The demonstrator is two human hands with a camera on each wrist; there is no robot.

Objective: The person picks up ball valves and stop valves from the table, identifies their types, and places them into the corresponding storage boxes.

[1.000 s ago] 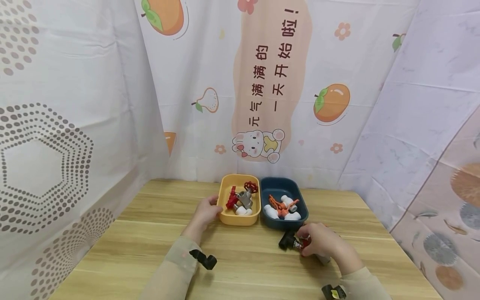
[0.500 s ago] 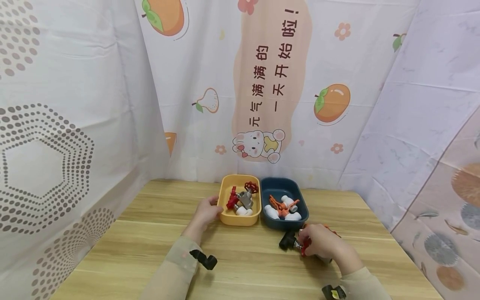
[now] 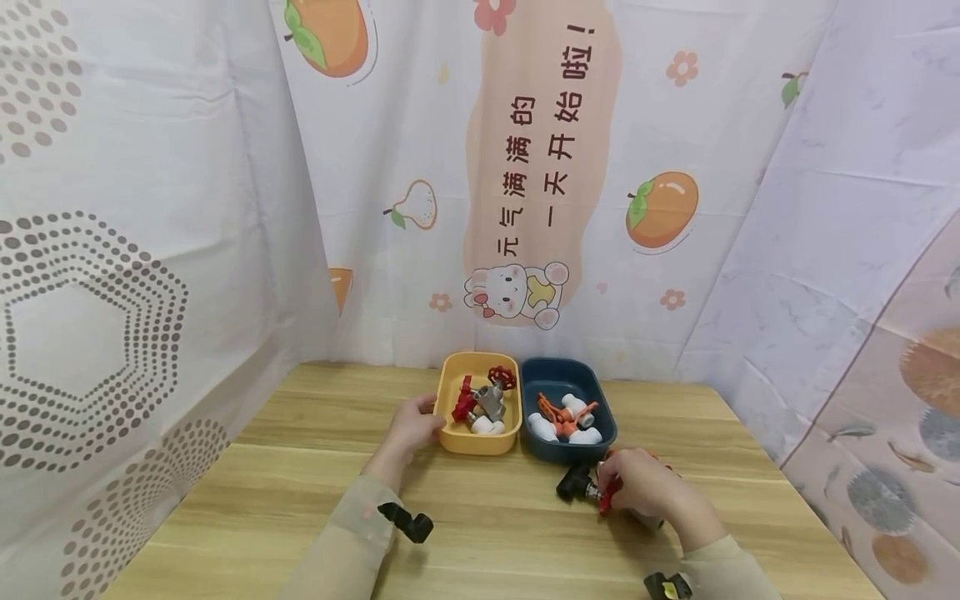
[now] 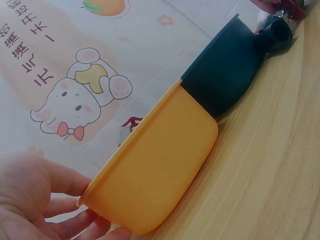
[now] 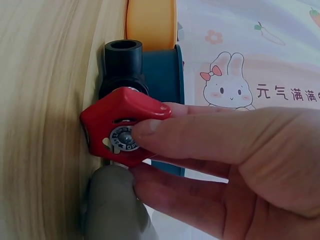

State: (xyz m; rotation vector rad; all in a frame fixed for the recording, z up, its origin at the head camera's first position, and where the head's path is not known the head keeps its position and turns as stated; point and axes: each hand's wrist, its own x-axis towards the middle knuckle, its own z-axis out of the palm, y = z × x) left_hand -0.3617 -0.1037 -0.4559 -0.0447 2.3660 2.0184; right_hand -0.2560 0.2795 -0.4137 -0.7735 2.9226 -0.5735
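Observation:
My left hand (image 3: 414, 425) rests its fingers against the left outer wall of a yellow bin (image 4: 155, 160). In the right wrist view, my right hand (image 5: 215, 150) holds a valve by its red handle (image 5: 127, 107), thumb over the centre screw and fingers behind. A black pipe fitting (image 5: 122, 62) stands just beyond the handle, and a grey fitting (image 5: 112, 200) is close beside it. Seen from the head, the right hand (image 3: 641, 483) is low over the table in front of the blue bin (image 3: 570, 451), covering most of the valve. More red and orange shows behind its knuckles.
The two bins stand side by side near the table's back edge. Inside the yellow one are red-handled metal valves (image 3: 491, 400) and a white fitting (image 3: 486, 426). White fittings (image 3: 585, 436) and orange-handled pieces (image 3: 562, 421) lie in the blue one. A printed curtain (image 3: 645, 292) hangs behind.
My right hand has shifted slightly and more of the red handle shows beneath its fingers than a second ago. The left hand and both bins stay in place.

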